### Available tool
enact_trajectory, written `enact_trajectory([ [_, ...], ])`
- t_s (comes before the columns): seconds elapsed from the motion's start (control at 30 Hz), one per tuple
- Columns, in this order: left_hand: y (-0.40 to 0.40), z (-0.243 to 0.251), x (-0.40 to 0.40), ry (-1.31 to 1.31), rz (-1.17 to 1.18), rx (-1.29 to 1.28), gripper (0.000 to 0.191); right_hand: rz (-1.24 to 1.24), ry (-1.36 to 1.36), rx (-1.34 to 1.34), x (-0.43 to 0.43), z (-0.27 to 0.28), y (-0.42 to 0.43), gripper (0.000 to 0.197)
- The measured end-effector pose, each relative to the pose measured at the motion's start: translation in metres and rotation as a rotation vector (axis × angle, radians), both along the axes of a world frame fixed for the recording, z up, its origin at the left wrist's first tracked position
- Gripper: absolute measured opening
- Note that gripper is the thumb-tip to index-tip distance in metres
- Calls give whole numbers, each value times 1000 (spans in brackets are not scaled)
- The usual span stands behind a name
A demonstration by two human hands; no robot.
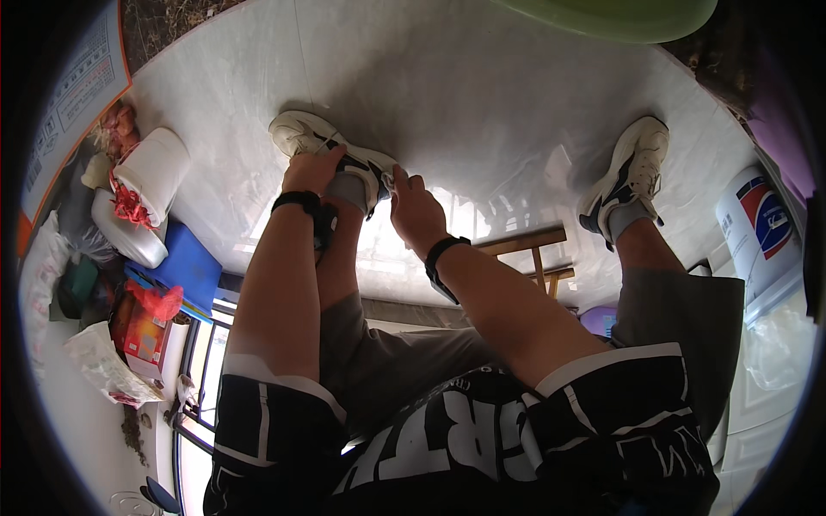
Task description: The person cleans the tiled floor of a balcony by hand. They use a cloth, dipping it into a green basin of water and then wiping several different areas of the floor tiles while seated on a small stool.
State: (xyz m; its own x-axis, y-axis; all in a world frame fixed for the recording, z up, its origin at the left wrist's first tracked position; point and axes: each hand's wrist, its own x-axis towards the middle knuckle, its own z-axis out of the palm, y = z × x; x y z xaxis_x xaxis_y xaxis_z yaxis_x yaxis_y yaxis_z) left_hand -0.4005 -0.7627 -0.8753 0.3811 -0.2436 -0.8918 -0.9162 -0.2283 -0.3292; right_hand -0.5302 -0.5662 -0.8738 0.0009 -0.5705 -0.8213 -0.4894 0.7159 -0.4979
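A white-and-navy sneaker is on my left foot, its toe pointing left, over a grey sock. My left hand grips this shoe near its laces and ankle opening. At its heel, the bent fingers of my right hand pinch a small pale item, mostly hidden; whether it is a cloth or part of the shoe is unclear. Both wrists wear dark bands. The matching sneaker on my right foot rests flat on the floor, apart from both hands.
Glossy grey tile floor lies under my feet. A green basin is at the far edge. Wooden stool parts show beneath my right arm. A labelled white bucket stands right; a white tub and blue box are left.
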Motion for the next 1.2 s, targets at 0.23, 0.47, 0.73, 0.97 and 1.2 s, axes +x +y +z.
enact_trajectory([
  [0.23,12,-3,20,-50,42,-84,88,192,-206,273,-12,15,-4,44],
  [0.47,7,-4,2,-25,73,-117,86,-675,-627,778,34,-56,37,31],
  [0.73,16,-7,21,-67,77,-137,87,-1037,-1156,1074,-4,-68,1,18],
  [0.97,10,1,5,-19,79,-95,90,-780,-1066,1025,-62,-64,-61,22],
  [1.2,17,-8,15,-93,61,-144,92,-766,-977,356,-119,1,-246,28],
])
